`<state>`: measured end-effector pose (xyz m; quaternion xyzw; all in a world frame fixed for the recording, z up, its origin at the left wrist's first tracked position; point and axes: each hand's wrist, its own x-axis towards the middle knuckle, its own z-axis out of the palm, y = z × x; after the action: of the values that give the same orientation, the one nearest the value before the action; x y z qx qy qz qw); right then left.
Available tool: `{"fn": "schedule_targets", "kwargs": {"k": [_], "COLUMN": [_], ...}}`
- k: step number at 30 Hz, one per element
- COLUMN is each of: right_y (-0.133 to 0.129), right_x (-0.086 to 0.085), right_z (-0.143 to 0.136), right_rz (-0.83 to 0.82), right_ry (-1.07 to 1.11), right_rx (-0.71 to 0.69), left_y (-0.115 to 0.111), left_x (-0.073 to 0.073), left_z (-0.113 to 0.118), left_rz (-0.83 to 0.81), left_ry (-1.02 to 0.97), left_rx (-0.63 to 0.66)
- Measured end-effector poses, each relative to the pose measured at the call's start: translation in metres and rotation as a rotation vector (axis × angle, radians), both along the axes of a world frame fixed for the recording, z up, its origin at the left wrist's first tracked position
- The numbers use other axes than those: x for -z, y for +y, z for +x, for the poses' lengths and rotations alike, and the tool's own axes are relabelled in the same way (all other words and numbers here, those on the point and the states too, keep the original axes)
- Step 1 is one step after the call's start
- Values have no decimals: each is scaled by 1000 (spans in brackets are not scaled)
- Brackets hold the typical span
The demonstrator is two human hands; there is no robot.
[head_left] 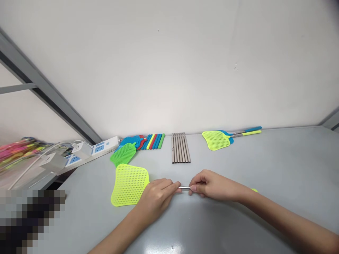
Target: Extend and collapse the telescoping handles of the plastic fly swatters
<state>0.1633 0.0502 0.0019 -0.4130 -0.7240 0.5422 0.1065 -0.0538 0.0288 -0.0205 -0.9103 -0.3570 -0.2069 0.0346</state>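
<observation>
My left hand (160, 194) is closed near the neck of a yellow fly swatter head (130, 184), which lies at its left. A short stretch of metal rod (184, 187) shows between my two hands. My right hand (205, 184) pinches the rod's right end between thumb and fingers. Under my right forearm a bit of yellow (254, 190) peeks out; most of it is hidden. How the swatter head and the rod meet is covered by my left fingers.
Behind lie a row of metal tubes (181, 148), several coloured handles (154, 141) and green (124, 154), blue (129, 141) and red swatter heads. Swatters with handles (217, 140) lie back right. A power strip (99, 149) with plugs runs along the left edge. A wall stands behind.
</observation>
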Motion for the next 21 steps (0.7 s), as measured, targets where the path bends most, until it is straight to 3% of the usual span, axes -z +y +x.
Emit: {"fn": "schedule_targets", "kwargs": {"k": [4, 12, 21], "right_y": [0, 3, 8], "right_x": [-3, 5, 7], "right_z": [0, 1, 3], "right_rz": [19, -279, -372], "right_ry": [14, 117, 90], "right_rx": [-1, 5, -26], "left_y": [-1, -1, -1], "left_x": [-1, -1, -1], "left_z": [1, 1, 3], "left_rz": [18, 63, 26], "left_ry": [0, 49, 55], "left_rx": [16, 18, 19]}}
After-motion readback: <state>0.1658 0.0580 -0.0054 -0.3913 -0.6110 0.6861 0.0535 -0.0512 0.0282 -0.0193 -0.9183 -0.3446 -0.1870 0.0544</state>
